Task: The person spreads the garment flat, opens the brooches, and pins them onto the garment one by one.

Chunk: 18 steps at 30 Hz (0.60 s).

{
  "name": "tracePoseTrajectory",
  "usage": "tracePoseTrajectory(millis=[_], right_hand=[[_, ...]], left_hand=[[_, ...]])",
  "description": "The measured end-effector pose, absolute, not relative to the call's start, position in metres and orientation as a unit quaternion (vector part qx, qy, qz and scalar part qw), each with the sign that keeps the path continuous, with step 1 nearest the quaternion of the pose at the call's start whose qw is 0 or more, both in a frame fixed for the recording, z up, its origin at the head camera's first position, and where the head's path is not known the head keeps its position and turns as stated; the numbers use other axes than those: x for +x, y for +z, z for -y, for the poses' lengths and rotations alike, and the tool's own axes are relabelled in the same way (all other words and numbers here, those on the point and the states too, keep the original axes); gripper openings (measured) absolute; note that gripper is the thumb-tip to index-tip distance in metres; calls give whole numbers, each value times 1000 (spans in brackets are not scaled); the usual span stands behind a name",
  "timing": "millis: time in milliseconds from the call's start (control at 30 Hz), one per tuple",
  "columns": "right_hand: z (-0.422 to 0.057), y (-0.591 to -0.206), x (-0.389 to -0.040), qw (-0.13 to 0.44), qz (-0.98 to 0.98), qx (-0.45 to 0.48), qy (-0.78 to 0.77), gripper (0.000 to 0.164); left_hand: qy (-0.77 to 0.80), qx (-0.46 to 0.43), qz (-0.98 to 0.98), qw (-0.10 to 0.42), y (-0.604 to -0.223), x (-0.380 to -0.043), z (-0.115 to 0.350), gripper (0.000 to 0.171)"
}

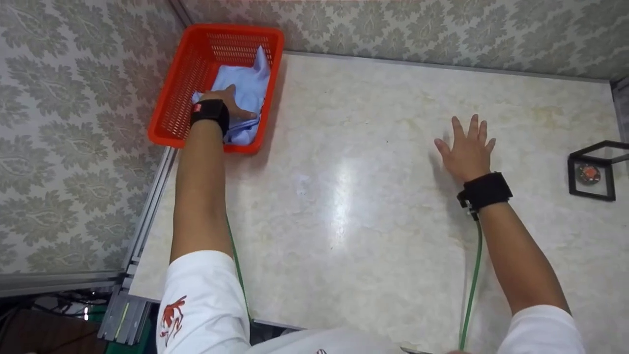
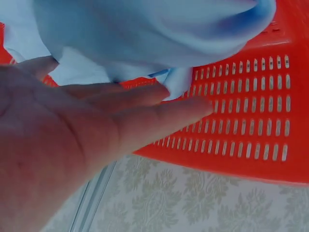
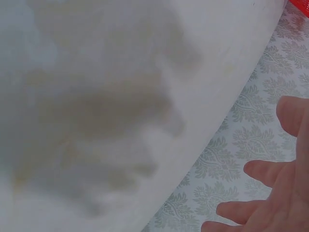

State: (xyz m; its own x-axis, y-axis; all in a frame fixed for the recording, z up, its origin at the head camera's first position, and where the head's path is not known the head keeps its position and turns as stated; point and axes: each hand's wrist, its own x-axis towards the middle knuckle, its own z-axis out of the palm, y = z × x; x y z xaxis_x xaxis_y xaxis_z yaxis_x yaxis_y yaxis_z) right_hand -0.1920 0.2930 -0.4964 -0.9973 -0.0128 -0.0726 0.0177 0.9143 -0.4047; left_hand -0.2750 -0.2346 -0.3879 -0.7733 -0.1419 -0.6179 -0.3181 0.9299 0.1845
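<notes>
A light blue cloth [image 1: 245, 86] lies bunched in a red plastic basket [image 1: 169, 108] at the far left of the table. My left hand [image 1: 223, 105] reaches over the basket's near part, thumb spread toward the right side, right at the cloth. In the left wrist view the fingers [image 2: 159, 116] of that hand run straight out alongside the cloth [image 2: 145, 34], not curled round it. On the other side, my right hand [image 1: 467, 155] is spread flat over the table with nothing in it. Its shadow falls on the tabletop in the right wrist view.
At the right edge stands a small black frame [image 1: 592, 196] with a round red-centred piece [image 1: 588, 173] in it. Patterned wall panels [image 1: 393, 29] border the pale table [image 1: 373, 236] behind and at left. A green cable [image 1: 472, 285] trails from the right wristband.
</notes>
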Motion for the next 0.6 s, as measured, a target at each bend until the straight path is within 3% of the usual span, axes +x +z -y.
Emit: tracePoseTrajectory(millis=[333,433,600], right_hand=[[-294,-501,-183,39,-978,2,-202,75],[-295,-503,-181,42,-978,4,-206,75],[-295,-505,-179,37,-976,3,-214,74]], left_hand=[[155,-136,-904,373,-393,-283,232,109],[148,-123,-907,374,-398,-285,231,101],[119,-68,-935,328,-405,-284,231,67]])
